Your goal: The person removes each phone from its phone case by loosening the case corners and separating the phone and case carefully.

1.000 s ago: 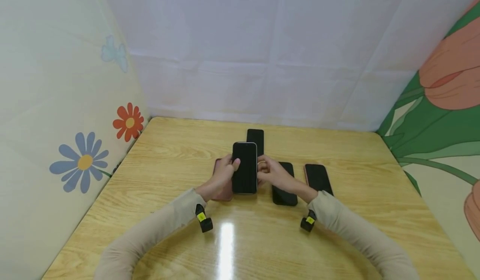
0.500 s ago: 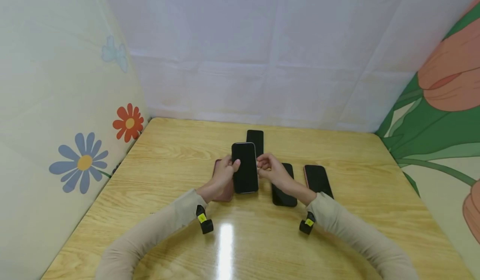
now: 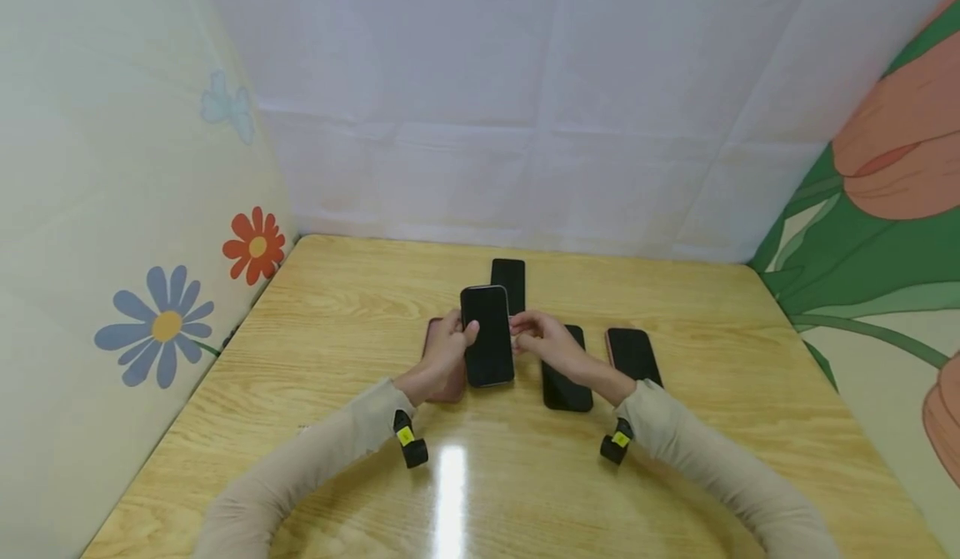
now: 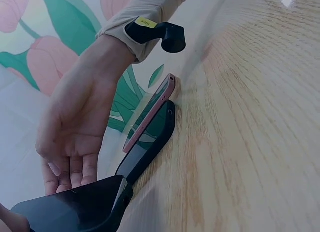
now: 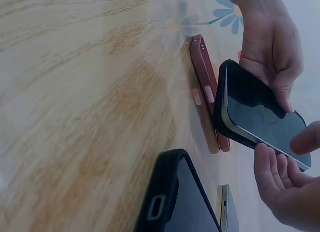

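My left hand (image 3: 442,355) grips a smartphone (image 3: 487,338) by its left side, thumb over the edge of the dark screen. The phone is tilted up above the table. In the right wrist view a black phone case (image 5: 222,122) surrounds it, and the phone's silver edge stands out along one side and corner. My right hand (image 3: 555,349) is at the phone's right edge. Its bent fingers (image 5: 267,164) hold the edge of the case, with the thumb over the screen. Partly under my left hand lies a reddish-pink phone case (image 5: 204,67); whether it holds a phone is hidden.
On the wooden table (image 3: 360,284) a dark phone (image 3: 508,276) lies behind the held one. A black-cased phone (image 3: 566,388) lies partly under my right hand, and a pink-edged phone (image 3: 633,355) farther right. A white cloth wall (image 3: 465,176) closes the back.
The held phone has turned slightly, its top leaning a little left. My right fingers have shifted slightly along its right edge. The phones on the table stay put.
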Demonstrator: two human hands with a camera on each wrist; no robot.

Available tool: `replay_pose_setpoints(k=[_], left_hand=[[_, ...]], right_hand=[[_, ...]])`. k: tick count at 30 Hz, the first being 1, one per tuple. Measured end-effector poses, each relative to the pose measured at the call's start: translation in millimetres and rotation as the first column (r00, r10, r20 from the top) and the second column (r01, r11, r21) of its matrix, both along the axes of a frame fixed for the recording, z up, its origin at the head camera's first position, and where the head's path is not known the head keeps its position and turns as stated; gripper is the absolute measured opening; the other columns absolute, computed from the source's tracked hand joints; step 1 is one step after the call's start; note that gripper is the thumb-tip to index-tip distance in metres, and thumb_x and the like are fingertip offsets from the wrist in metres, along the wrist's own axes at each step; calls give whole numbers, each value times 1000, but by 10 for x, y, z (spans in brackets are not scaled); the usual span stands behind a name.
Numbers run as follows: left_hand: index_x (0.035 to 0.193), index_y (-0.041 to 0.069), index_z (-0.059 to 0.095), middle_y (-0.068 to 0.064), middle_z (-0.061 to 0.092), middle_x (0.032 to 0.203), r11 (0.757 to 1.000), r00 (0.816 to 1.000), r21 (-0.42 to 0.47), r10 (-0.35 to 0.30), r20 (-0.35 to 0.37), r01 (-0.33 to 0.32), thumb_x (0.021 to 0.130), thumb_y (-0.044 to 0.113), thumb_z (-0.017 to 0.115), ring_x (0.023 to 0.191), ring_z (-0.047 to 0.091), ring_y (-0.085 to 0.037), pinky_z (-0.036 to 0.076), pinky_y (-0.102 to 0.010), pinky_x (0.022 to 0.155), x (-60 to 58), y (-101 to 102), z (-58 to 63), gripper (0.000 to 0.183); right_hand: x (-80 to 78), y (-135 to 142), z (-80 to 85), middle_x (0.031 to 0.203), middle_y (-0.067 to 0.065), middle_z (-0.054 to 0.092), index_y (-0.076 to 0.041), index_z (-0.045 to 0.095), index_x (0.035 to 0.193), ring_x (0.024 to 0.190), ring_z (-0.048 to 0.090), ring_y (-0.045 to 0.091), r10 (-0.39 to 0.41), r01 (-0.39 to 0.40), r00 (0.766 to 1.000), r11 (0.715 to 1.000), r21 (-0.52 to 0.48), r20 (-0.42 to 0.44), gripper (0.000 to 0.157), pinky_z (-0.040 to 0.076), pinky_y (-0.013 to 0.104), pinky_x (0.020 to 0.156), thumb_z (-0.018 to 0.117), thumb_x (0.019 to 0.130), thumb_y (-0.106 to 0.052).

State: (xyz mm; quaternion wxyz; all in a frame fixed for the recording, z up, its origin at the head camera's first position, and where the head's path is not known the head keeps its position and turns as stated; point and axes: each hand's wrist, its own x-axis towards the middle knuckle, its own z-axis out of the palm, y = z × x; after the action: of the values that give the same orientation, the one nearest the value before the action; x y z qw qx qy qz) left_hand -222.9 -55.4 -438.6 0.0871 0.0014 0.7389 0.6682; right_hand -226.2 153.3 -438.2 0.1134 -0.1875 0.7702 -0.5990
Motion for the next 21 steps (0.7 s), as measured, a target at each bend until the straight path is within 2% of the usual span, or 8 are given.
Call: replay_pose_setpoints(k=[4,8,12,17,21], left_hand=[[126,-5,53,-19,62,120,1000,1000,-1,8,-14,-8,104,11,50,108,55,-26,42,-45,101,8,1,10,28],[128,-3,53,-18,61,122,1000,1000,-19,15,-8,-15,104,12,50,111,54,-26,40,-46,103,14,0,7,29],[128,-2,54,-17,62,122,1000,1000,-20,20,1,-20,103,12,50,112,54,-25,40,-45,104,16,3,-5,29],[121,-3,55,-19,66,114,1000,1000,8,20,-15,-20,103,10,51,101,60,-25,47,-42,94,26,15,-20,23],[120,-4,55,-20,67,113,1000,999,27,14,-30,-13,103,8,50,98,63,-24,50,-40,89,35,17,-28,22]], right_hand=[[-12,-5,11,116,29,54,16,47,129,101,57,47,-1,1,1000,1000,-2,12,34,52,50,90,50,98,3],[-13,-17,27,117,27,56,15,49,129,104,58,41,-8,8,1000,1000,16,13,33,52,48,91,51,99,2],[-15,-21,25,115,24,57,14,49,128,102,60,34,-16,16,999,1000,-5,41,32,51,51,91,52,99,2],[-21,-22,6,112,21,58,15,48,126,95,61,22,-14,21,994,998,-61,110,32,50,52,93,54,98,2],[-19,-29,0,113,19,57,12,48,127,95,61,19,-29,35,992,998,-43,125,34,52,47,92,59,97,0]])
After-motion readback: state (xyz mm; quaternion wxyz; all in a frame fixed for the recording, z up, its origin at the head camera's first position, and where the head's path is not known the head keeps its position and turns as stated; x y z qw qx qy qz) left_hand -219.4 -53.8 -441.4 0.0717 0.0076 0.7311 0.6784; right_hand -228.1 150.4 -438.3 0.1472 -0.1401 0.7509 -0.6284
